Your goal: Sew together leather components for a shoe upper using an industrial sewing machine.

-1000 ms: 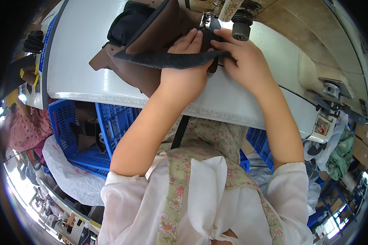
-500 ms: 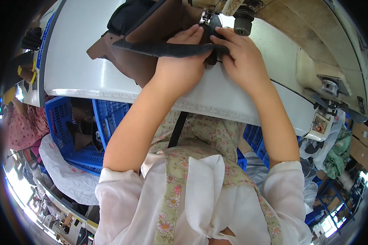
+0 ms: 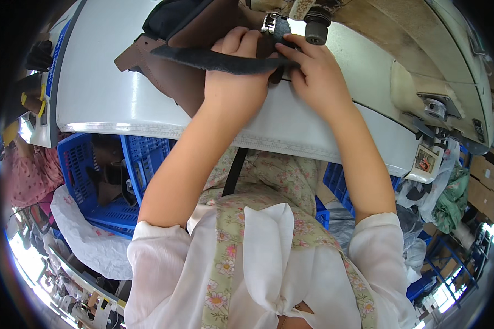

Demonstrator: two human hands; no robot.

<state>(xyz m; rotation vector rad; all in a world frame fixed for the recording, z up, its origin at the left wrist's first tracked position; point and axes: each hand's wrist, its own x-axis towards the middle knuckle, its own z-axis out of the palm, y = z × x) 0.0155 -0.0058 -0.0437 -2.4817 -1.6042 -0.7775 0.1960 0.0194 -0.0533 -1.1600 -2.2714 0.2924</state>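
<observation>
Working close under the machine (image 3: 436, 35), both hands lie on the leather (image 3: 173, 79), a brown stitched piece spread at the far side of the white bed (image 3: 104, 88), with its right end beside the foot (image 3: 269, 23). Its dark flap (image 3: 225, 60) crosses over the left hand (image 3: 237, 88), which reaches beneath it. Left fingers bent and close together, resting on brown surface beyond; thumb hidden, so cannot tell whether anything is pinched. Presumably reaching under keeps the flap lifted clear while the fingers press the layer below flat.

Right hand (image 3: 317, 68) half curled, two fingertips on the dark material just right of the foot, near the black knob (image 3: 315, 33). Thumb side sits at the flap's end; cannot tell whether it grips. Likely placed there to steady the edge from the opposite side, the two hands bracketing the foot.

Bulk of leather, with a black part (image 3: 156, 24) folded up, lies to the left, probably because the machine's body takes the right. Below the bed's left edge, a blue crate (image 3: 77, 183) holds dark pieces (image 3: 110, 189), perhaps set for easy reach.
</observation>
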